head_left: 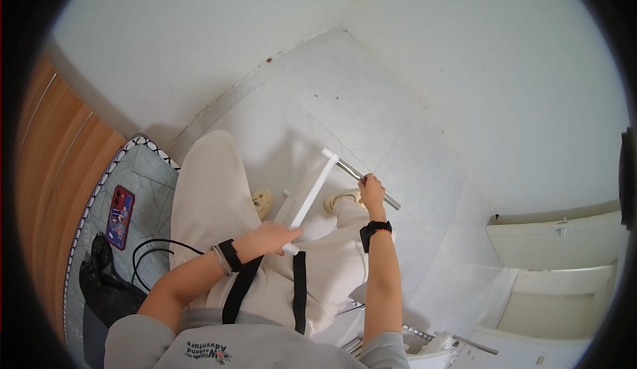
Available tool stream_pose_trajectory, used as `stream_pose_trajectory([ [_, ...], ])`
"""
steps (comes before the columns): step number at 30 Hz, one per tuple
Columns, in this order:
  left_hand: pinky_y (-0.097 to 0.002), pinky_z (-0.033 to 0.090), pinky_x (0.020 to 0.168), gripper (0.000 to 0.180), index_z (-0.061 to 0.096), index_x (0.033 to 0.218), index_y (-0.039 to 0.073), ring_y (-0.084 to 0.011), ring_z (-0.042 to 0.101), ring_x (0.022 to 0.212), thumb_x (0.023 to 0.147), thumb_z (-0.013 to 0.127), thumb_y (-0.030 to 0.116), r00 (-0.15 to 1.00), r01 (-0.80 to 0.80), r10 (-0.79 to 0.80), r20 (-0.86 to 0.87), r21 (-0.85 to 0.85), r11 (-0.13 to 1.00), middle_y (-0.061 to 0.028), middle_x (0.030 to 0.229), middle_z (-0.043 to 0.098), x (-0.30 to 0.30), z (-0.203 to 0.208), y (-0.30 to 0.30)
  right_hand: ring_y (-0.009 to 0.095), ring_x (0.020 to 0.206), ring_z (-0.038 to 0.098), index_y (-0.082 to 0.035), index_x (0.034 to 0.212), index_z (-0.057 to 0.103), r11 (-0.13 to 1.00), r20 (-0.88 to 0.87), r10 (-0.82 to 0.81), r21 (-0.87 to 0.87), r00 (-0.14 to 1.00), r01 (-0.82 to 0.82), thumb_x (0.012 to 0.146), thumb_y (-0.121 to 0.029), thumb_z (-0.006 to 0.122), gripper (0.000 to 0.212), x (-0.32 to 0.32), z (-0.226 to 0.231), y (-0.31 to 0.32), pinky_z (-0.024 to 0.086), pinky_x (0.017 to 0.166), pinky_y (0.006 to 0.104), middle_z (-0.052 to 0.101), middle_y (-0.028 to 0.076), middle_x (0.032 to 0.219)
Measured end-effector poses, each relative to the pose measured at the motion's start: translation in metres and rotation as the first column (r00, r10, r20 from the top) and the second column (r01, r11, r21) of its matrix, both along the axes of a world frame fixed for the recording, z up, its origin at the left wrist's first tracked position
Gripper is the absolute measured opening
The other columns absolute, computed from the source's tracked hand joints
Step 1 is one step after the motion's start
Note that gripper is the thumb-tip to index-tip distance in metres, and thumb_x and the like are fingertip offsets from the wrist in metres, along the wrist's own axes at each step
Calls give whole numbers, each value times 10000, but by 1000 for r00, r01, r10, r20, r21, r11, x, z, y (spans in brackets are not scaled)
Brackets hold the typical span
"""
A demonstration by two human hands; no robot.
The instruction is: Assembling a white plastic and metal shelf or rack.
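A white plastic frame piece (314, 193) slants over my lap, with a long rail and a knob-like end at the top. My left hand (267, 238) is closed around its lower end. A shiny metal tube (350, 169) meets the frame at its upper end and runs down to the right. My right hand (373, 191) grips this tube partway along, and its free end sticks out past my fingers. Whether the tube sits inside the frame's end or only touches it, I cannot tell.
To my left, a red and blue phone (120, 216) lies on a grey patterned mat (149, 170), near a black bag (101, 266) and a black cable (159, 240). Wooden panels (53, 137) border the left. Another metal tube (474, 344) and white parts (431, 356) are at lower right.
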State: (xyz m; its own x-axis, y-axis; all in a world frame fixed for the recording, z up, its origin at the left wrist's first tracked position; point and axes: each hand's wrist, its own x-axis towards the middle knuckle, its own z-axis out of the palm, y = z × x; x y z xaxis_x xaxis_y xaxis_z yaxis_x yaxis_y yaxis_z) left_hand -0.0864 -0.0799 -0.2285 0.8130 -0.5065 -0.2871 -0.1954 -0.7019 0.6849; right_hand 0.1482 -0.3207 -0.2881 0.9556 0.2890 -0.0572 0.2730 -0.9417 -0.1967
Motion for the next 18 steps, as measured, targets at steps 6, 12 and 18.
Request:
stream_pose_trajectory([
  [6, -390, 467, 581, 314, 483, 987, 96, -285, 615, 721, 711, 631, 123, 997, -42, 50, -61, 127, 991, -120, 753, 596, -8, -10, 19, 247, 899, 566, -94, 947, 562, 997, -27, -1, 72, 1000, 3, 734, -229, 658, 270, -7, 40, 12, 354, 785, 463, 626, 57, 892],
  [12, -395, 481, 642, 320, 534, 1026, 102, -275, 603, 783, 736, 629, 200, 981, -128, 91, 168, 225, 966, -106, 859, 594, 6, -5, 22, 228, 840, 552, -102, 895, 548, 998, 250, 50, 35, 967, -60, 712, -219, 679, 254, 3, 98, 33, 333, 774, 436, 600, 33, 855],
  [18, -401, 484, 643, 320, 552, 1040, 107, -280, 605, 754, 740, 622, 195, 975, -176, 133, 178, 255, 951, -102, 822, 588, 15, 4, 23, 230, 787, 562, -106, 865, 533, 982, 267, 173, 22, 948, -185, 695, -194, 684, 244, -22, 112, 49, 396, 674, 402, 569, 36, 825],
])
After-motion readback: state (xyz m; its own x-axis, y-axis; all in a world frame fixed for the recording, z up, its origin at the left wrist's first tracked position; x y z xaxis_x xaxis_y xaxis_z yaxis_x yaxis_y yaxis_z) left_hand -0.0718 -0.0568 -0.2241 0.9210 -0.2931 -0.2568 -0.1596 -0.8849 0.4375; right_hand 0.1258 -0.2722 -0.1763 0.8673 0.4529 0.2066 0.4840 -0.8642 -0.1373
